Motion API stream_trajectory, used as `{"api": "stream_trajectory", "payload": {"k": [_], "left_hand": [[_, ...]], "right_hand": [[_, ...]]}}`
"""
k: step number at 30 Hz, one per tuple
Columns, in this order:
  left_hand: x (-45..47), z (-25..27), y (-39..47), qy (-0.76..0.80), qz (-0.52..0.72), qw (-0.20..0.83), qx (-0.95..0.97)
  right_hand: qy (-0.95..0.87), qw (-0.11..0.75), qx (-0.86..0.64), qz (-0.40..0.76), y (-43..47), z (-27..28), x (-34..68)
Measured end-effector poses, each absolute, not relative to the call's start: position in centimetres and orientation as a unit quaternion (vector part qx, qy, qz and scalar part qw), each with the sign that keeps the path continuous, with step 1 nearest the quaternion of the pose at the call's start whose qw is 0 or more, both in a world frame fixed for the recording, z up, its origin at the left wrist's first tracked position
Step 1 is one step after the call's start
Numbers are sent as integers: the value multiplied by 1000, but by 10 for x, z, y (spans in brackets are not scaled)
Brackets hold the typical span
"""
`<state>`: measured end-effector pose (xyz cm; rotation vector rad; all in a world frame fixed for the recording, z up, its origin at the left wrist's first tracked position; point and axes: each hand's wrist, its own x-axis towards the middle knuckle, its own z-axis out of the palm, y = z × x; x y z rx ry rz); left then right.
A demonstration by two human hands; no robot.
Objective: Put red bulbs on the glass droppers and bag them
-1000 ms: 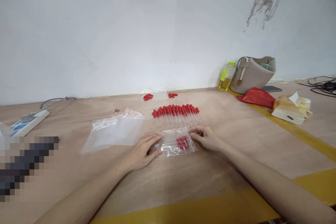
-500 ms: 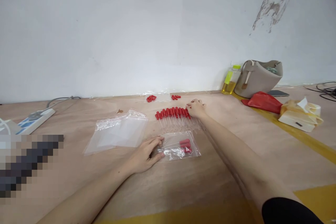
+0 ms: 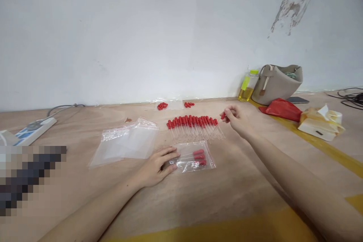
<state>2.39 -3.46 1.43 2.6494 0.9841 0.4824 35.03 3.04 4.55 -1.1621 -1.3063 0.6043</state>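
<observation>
My left hand point(image 3: 159, 164) lies with thumb and fingers apart, its fingertips on the left end of a clear zip bag point(image 3: 185, 146). Inside that bag are red-bulbed droppers point(image 3: 199, 157), thin stems pointing left. Behind the bag, a row of droppers point(image 3: 193, 121) lies side by side, red bulbs away from me and clear stems toward me. Just off the row's right end, my right hand point(image 3: 234, 117) pinches a dropper point(image 3: 223, 115) by its red bulb; its stem is hard to make out.
Flat zip bags point(image 3: 127, 143) lie at left. Loose red bulbs point(image 3: 162, 106) sit near the wall. A power strip point(image 3: 36, 130) is far left. At right are a bottle point(image 3: 246, 89), a grey bag point(image 3: 276, 85), a red pouch point(image 3: 282, 109) and a tissue pack point(image 3: 320, 124).
My right hand has moved right from the row's right end and now holds a dropper apart from it. More of the row shows. My left hand stays on the bag, its fingers slightly further over it.
</observation>
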Motion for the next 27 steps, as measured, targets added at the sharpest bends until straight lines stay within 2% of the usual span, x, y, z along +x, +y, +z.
{"api": "stream_trajectory", "payload": {"k": [4, 14, 20, 27], "left_hand": [[24, 13, -33, 341, 167, 135, 915], [24, 13, -33, 343, 173, 138, 913], [24, 11, -33, 348, 167, 130, 913], [25, 15, -34, 353, 158, 131, 913]], "right_hand": [[-420, 688, -487, 335, -1, 15, 355], [-325, 708, -427, 459, -19, -2, 333], [-340, 629, -427, 553, -24, -10, 328], [-354, 598, -426, 579, -29, -9, 328]]}}
